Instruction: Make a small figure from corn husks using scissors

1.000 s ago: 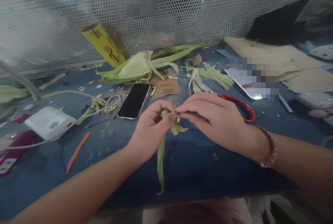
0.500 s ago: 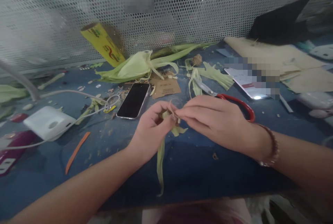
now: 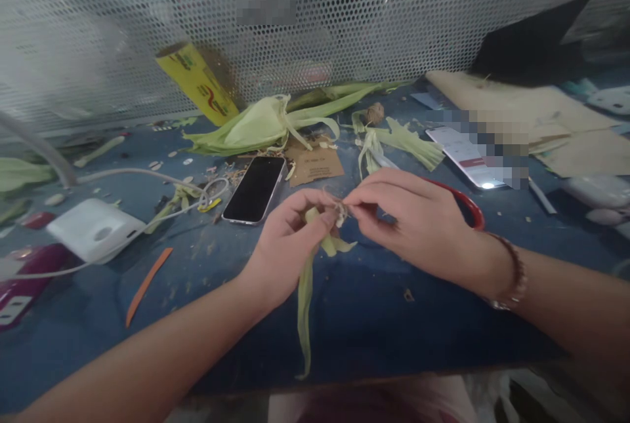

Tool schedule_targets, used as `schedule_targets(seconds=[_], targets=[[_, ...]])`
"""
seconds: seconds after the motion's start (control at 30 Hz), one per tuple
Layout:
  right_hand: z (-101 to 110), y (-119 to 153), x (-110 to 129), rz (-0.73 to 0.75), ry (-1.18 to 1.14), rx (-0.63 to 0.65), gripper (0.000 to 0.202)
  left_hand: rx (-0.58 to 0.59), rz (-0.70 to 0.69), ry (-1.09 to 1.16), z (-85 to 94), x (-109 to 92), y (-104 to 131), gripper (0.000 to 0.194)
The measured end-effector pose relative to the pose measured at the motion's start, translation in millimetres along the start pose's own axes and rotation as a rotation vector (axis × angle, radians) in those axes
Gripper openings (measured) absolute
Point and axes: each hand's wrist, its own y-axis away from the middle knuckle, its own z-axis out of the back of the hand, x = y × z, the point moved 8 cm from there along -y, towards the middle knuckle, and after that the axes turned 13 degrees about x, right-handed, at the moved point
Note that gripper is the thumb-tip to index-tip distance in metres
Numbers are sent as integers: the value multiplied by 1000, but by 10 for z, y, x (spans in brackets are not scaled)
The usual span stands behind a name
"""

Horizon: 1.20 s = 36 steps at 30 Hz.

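**Corn husk piece in hand, work at the frayed end under way**

Pinched in the left hand [image 3: 290, 233], between thumb and curled fingers: a corn husk piece [image 3: 304, 305], held up over the front middle of the tabletop [image 3: 374, 331]. Long pale strip dangling below that grip, with a shorter flap sticking out toward the right. At the top, a frayed end [image 3: 340, 214], pale and tufted. Just there, the right hand [image 3: 418, 216], thumb and forefinger drawn together in a fingertip grip, apparently nipping at the tuft; too small to tell exactly which fibre.

By the look of things, partway along. Already done: husk piece separated from the larger green husk [image 3: 251, 131], with the end gathered and frayed. Left over: loose flap and hanging strip, both untrimmed. Hard to judge from this how much remains at the tuft.

Close by the right hand and partly hidden behind it, red-handled scissors [image 3: 472, 205], in neither grip. Farther back, more husk scraps [image 3: 416, 146]. Beyond the left hand, a dark-screened smartphone [image 3: 254, 190] just beside a brown cardboard piece [image 3: 317, 166].
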Motion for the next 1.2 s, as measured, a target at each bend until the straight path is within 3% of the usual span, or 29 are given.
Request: schedule_targets(seconds=[0.23, 0.6, 0.97, 1.2], targets=[[-11, -12, -41, 11, 58, -1, 16, 34, 89, 248, -53, 55, -12, 6], [13, -26, -106, -35, 0, -28, 13, 21, 118, 230, -56, 65, -16, 7], [-66, -38, -36, -32, -326, 147, 10, 45, 66, 235, -47, 54, -5, 1], [-146, -47, -101, -154, -435, 249, 19, 38, 53, 262, -37, 55, -12, 2]])
